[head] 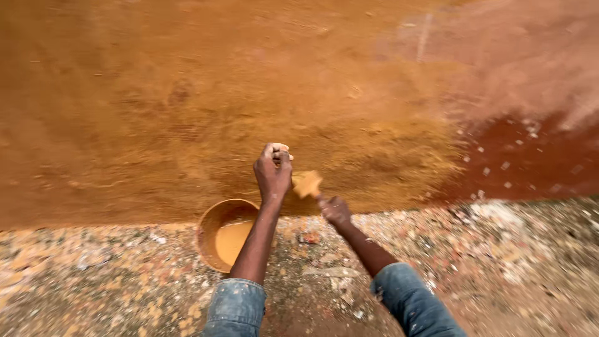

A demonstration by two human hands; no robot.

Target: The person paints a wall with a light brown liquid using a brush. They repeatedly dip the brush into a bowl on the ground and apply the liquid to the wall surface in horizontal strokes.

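Ochre wall (187, 93), bucket (215, 234) of ochre paint (232, 240)

My two bare forearms, my left hand (273, 172) and right hand (336, 211) ungloved, faded blue denim sleeves pushed up near the elbows, cuffs flecked with pale paint spatter

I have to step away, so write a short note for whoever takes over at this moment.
Left hand: closed in a fist against the wall; what it holds cannot be seen.
Right hand: gripping a brush loaded with ochre mix.
Bucket: on the speckled floor at the wall's foot, mix still inside.
Done: most of the wall is ochre.
Left: the dark red patch at right.
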